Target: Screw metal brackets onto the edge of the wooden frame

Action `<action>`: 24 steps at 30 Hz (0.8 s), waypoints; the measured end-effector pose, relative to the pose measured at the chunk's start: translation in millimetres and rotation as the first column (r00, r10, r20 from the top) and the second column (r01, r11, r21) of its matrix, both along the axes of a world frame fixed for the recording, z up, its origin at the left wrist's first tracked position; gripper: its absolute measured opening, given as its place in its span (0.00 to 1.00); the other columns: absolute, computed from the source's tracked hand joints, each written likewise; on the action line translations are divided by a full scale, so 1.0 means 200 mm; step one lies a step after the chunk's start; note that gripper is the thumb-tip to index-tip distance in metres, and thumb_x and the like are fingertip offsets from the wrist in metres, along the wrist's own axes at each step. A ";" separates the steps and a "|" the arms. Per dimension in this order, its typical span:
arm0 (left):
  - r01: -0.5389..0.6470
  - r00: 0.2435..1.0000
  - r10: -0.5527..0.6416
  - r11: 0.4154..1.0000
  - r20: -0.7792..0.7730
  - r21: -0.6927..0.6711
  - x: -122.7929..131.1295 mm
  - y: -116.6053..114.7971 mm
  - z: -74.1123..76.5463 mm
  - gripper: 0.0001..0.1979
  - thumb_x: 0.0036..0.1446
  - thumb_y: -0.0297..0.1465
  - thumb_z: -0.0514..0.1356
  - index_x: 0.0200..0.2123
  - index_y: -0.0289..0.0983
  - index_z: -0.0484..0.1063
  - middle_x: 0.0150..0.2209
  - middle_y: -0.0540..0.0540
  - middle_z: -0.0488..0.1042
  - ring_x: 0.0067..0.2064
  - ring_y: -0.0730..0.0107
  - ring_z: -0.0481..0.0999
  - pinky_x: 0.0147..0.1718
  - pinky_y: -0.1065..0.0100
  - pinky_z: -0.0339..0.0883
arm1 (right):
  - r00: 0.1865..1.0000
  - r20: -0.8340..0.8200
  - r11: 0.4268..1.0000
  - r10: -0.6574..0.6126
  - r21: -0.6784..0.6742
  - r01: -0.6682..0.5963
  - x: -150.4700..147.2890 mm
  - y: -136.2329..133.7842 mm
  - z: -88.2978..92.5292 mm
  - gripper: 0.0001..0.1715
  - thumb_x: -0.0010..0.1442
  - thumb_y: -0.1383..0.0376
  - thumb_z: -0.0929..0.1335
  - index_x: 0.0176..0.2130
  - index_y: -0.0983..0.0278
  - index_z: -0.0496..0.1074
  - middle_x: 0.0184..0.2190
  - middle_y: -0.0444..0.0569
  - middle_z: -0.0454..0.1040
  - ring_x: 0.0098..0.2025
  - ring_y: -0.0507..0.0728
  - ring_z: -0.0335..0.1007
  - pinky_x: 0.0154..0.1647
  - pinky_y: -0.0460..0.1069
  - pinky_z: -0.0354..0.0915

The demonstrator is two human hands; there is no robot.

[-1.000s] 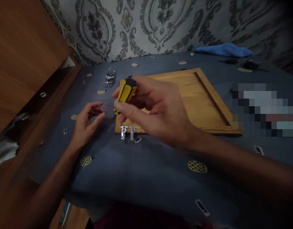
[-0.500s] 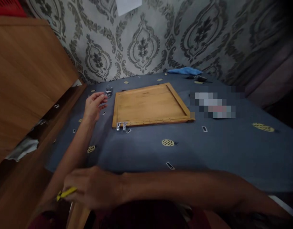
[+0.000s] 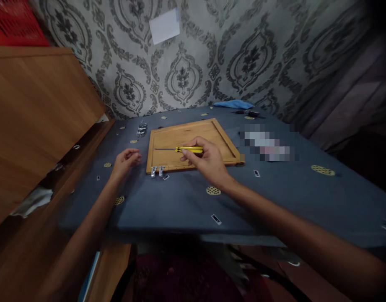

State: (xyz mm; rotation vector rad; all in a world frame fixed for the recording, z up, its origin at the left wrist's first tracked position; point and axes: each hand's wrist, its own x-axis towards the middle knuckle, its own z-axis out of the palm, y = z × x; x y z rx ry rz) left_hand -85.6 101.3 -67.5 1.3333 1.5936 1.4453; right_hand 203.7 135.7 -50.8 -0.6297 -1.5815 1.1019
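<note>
My right hand [image 3: 208,161] holds a screwdriver [image 3: 189,149] by its yellow handle, the shaft pointing left above a wooden framed panel [image 3: 180,138]. The panel lies on the blue cloth. Two metal hinges [image 3: 156,172] sit at its near left edge. Left of the panel, my left hand [image 3: 125,164] is raised over the cloth with thumb and fingertips drawn together; anything between them is too small to make out. Beyond that hand lies a small cluster of shiny metal pieces [image 3: 141,129].
A wooden cabinet [image 3: 45,113] stands close on the left, with a red basket [image 3: 16,23] on top. Toward the back of the cloth-covered table [image 3: 180,209] are a blue cloth [image 3: 233,104] and a dark object [image 3: 249,113]. A blurred-out patch [image 3: 265,144] lies right of the panel.
My right hand has brought the screwdriver up from the lower left, over my left forearm, to above the panel. My left hand has come down and nearer. The view has tilted up slightly.
</note>
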 end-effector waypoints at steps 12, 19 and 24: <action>0.279 0.859 -0.276 0.959 -0.431 -0.056 0.05 -0.18 -0.17 0.44 0.46 0.47 0.78 0.63 0.44 0.68 0.58 0.39 0.75 0.63 0.45 0.73 0.64 0.45 0.66 | 0.998 -0.060 0.985 -0.023 -0.171 0.012 -0.01 0.06 0.01 0.18 0.52 0.57 0.79 0.35 0.61 0.72 0.27 0.43 0.77 0.27 0.52 0.78 0.26 0.46 0.74; 0.297 0.833 -0.271 0.954 -0.482 -0.023 0.04 -0.19 -0.21 0.44 0.54 0.47 0.75 0.68 0.46 0.60 0.60 0.38 0.74 0.63 0.46 0.73 0.63 0.44 0.67 | 0.998 0.027 0.996 -0.056 -0.063 0.058 -0.09 0.15 -0.03 0.12 0.57 0.59 0.77 0.36 0.61 0.74 0.30 0.44 0.79 0.29 0.53 0.78 0.29 0.48 0.74; 0.269 0.853 -0.259 0.962 -0.454 -0.044 0.04 -0.20 -0.21 0.43 0.53 0.48 0.75 0.67 0.45 0.63 0.61 0.38 0.73 0.64 0.45 0.73 0.63 0.45 0.68 | 0.954 0.269 0.991 -0.135 0.033 0.131 -0.09 0.28 -0.16 0.06 0.59 0.63 0.73 0.37 0.63 0.76 0.31 0.46 0.80 0.31 0.54 0.77 0.30 0.48 0.70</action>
